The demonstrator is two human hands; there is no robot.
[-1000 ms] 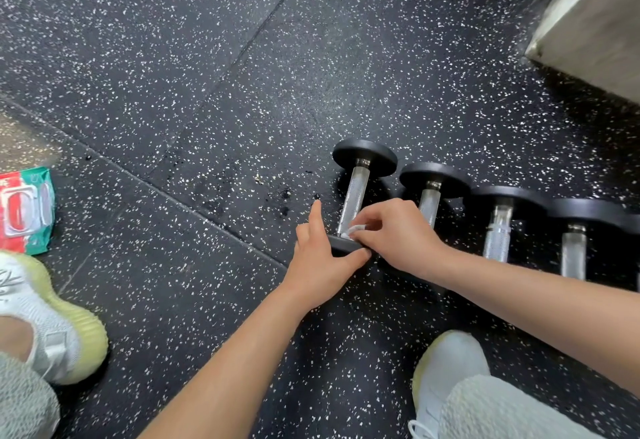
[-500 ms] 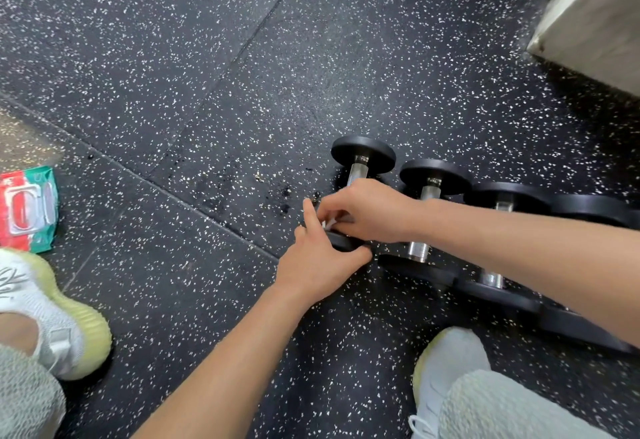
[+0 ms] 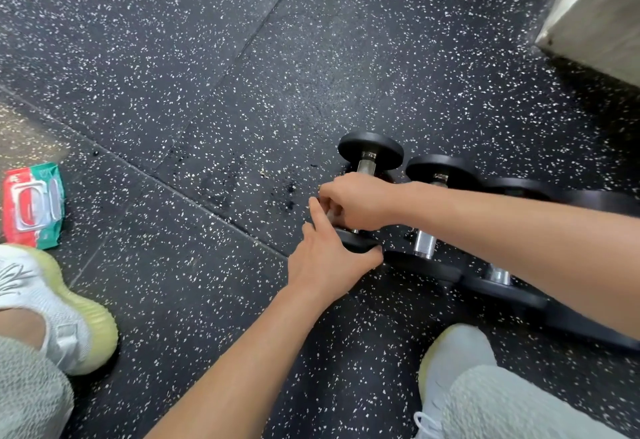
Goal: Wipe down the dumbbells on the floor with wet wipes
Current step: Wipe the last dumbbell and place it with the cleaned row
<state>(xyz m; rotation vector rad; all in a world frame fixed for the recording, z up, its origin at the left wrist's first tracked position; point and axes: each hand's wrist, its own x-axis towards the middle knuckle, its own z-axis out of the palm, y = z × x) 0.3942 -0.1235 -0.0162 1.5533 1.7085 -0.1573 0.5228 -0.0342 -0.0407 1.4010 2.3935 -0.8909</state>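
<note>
Head view: a row of dumbbells (image 3: 424, 243) lies on the floor (image 3: 207, 75), right of centre. The right hand (image 3: 360, 201) is curled round the handle of the leftmost dumbbell (image 3: 370, 151), between its two plates; whether a wipe sits under the fingers I cannot tell. The left hand (image 3: 329, 258) grips that dumbbell's near plate, thumb on its right edge, forefinger stretched up its left side. A wipes pack (image 3: 33, 205) lies well apart at the left edge, near a shoe (image 3: 52, 307).

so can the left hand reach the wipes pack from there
Probably yes: only bare floor lies between the left hand and the pack, though it grips the dumbbell and must let go.
</note>
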